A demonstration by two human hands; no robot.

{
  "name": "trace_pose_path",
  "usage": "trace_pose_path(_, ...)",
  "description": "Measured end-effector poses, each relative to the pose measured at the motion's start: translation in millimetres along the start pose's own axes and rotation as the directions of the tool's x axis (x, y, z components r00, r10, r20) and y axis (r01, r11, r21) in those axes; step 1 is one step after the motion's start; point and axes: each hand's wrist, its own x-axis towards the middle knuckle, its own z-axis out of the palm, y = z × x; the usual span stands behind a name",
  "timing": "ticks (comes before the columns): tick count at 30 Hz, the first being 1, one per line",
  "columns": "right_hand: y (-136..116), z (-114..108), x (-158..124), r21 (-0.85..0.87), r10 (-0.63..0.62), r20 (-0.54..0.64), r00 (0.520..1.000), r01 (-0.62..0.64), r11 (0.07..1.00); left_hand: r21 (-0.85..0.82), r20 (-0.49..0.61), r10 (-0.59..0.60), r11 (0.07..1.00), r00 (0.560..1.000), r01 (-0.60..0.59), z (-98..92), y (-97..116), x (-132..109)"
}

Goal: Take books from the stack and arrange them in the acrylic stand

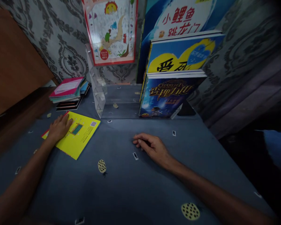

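Observation:
On the left of the cloth-covered table lies a yellow book [81, 140] with a red edge, a small green board picture and a code square on its cover. My left hand [59, 127] rests flat on its upper left part, fingers lying along the cover. My right hand [153, 147] lies on the dark cloth right of the middle. Its fingers are loosely curled in, thumb close to them, with no object seen in it. Beyond it, a dark blue book [166, 97] leans in a clear acrylic stand [121, 111].
Behind the dark blue book stand a blue-and-yellow book [178, 54] and a larger blue book [152, 22]. A red-bordered picture book [113, 31] stands at the stand's upper left. Several books form a stack [69, 90] at back left. The tablecloth [121, 187] has pineapple prints.

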Motion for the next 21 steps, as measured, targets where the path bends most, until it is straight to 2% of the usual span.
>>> trace_pose_path(10, -1, 0, -1, -0.034, -0.018, -0.007, 1.0, 0.017, 0.999, 0.031, -0.036, -0.004, 0.999, 0.999, 0.005, 0.0, 23, -30)
trace_pose_path(13, -3, -1, -2, -0.067, -0.04, -0.001, 0.999, 0.04, 0.997, 0.064, -0.02, 0.013, 0.998, 1.0, -0.012, -8.2, 35, -41)
trace_pose_path(18, -6, 0, -3, -0.102, -0.063, -0.003, 0.998, 0.063, 0.993, 0.108, 0.07, -0.022, 0.994, 0.997, 0.014, -27.3, 59, -61)
trace_pose_path(21, -8, 0, -4, -0.151, -0.082, -0.003, 0.997, 0.081, 0.985, 0.144, 0.072, 0.015, 0.989, 0.997, -0.026, -32.5, 70, -72)
